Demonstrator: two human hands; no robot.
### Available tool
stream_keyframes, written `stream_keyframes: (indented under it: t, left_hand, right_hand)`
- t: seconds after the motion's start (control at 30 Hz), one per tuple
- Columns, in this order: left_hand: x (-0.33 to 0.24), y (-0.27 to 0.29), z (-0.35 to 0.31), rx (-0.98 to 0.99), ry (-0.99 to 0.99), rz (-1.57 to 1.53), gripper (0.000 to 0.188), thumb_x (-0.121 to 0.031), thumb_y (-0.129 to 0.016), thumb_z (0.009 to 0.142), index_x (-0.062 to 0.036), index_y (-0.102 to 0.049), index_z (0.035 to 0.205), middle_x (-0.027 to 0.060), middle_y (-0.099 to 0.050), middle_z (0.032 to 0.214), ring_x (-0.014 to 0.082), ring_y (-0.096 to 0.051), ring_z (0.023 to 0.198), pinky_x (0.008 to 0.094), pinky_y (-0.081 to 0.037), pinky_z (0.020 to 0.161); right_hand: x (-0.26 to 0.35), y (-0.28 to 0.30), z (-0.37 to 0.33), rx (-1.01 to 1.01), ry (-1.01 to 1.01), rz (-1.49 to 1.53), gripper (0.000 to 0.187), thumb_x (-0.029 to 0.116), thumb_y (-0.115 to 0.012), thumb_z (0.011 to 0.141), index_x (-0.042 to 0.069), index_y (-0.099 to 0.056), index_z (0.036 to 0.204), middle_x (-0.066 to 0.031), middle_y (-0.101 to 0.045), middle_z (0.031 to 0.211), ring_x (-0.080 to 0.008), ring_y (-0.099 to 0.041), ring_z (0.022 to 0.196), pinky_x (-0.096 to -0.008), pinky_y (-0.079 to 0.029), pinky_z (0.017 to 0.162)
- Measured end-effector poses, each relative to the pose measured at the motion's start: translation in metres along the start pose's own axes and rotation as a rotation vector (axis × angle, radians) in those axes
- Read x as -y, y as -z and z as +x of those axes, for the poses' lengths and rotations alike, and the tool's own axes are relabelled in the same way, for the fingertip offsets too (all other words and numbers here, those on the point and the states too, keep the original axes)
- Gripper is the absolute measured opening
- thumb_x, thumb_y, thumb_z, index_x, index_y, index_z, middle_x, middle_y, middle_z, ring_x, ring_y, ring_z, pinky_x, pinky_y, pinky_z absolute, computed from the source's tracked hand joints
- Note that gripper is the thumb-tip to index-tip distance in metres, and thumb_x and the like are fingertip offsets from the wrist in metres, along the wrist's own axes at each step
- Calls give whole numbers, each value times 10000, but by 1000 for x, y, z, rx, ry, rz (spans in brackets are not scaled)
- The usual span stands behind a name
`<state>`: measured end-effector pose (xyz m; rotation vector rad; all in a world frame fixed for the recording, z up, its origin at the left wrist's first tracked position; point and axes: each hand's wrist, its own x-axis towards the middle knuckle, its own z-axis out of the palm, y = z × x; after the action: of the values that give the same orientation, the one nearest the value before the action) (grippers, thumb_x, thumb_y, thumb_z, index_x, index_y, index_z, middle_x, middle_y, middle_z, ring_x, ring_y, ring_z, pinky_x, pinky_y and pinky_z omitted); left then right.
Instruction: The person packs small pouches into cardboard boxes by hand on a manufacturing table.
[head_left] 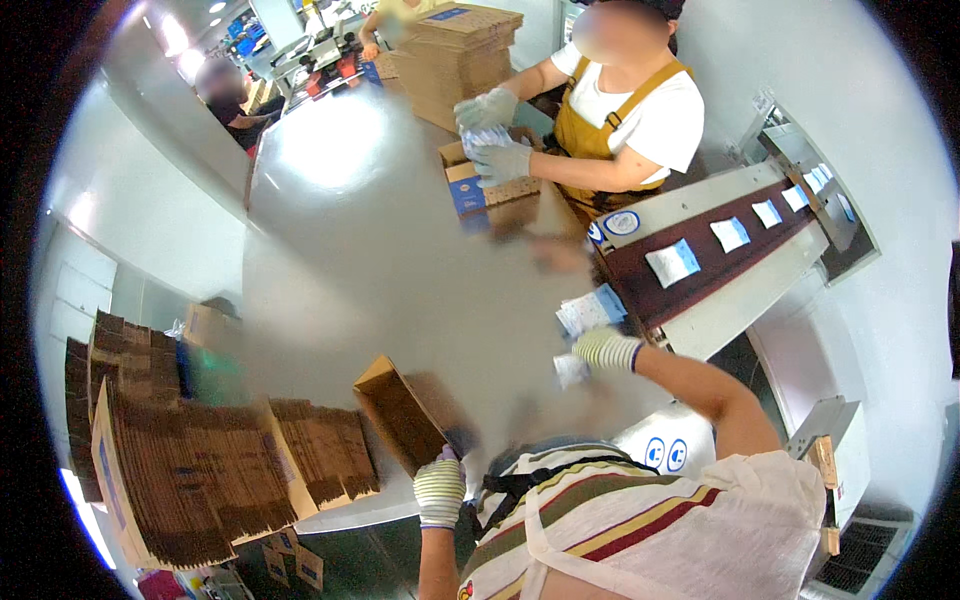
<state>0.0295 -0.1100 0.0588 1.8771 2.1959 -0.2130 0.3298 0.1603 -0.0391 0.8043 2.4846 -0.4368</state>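
Observation:
My left hand (440,490), in a striped knit glove, is closed on the near end of an open cardboard box (405,415). The box stands tilted on the steel table, its inside facing up, and I see nothing in it. At the table's right side my right hand (608,350), gloved the same way, has its fingers closed at a small white-and-blue packet (572,370); the fingertips are partly hidden. Just beyond that hand lies an overlapping pile of similar packets (592,310), at the end of a conveyor belt.
Packets ride spaced along the dark conveyor belt (690,285) at right. Across the steel table (350,270), a co-worker's gloved hands (495,140) hold packets over a printed carton (480,195). Flattened cartons (190,470) are stacked at left; another cardboard stack (455,60) stands at the back.

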Motion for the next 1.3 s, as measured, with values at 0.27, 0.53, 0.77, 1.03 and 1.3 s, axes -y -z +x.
stream_keyframes:
  t: [0.27,0.53,0.77,1.03,1.3]
  left_hand:
    - [6,-1,3,33,-43,127,198,-154,-487,810,-36,-570,947,111,-622,663,282,-630,561,380,-504,501]
    - [-2,35,5,30,-78,21,271,-224,-572,779,-20,-548,956,134,-644,780,291,-652,712,417,-504,622]
    - [-8,59,-1,21,-14,-15,246,-235,-540,806,-43,-534,961,144,-650,805,303,-652,741,416,-499,650]
    - [-12,79,-1,-8,-23,-4,286,-305,-532,831,-41,-544,941,144,-654,759,312,-653,707,430,-509,641]
    - [-8,35,-12,-439,125,-310,191,-254,-545,815,-64,-557,798,149,-598,623,354,-589,559,459,-468,522]
  right_hand:
    - [90,-70,-9,-22,133,701,287,239,-598,736,30,-644,927,-217,-642,914,-376,-619,851,-430,-484,722]
    - [96,-86,4,-52,-156,759,335,321,-621,731,46,-674,915,-233,-643,923,-388,-618,864,-425,-487,743]
    - [84,-76,18,19,-70,719,497,464,-648,710,35,-665,959,-224,-648,936,-376,-619,883,-414,-482,763]
    - [78,-110,46,-11,-24,715,459,432,-610,726,62,-665,991,-202,-653,969,-357,-619,917,-412,-481,784]
    - [99,-76,35,121,-118,884,441,393,-653,745,63,-659,1037,-144,-677,943,-279,-639,902,-366,-483,772]
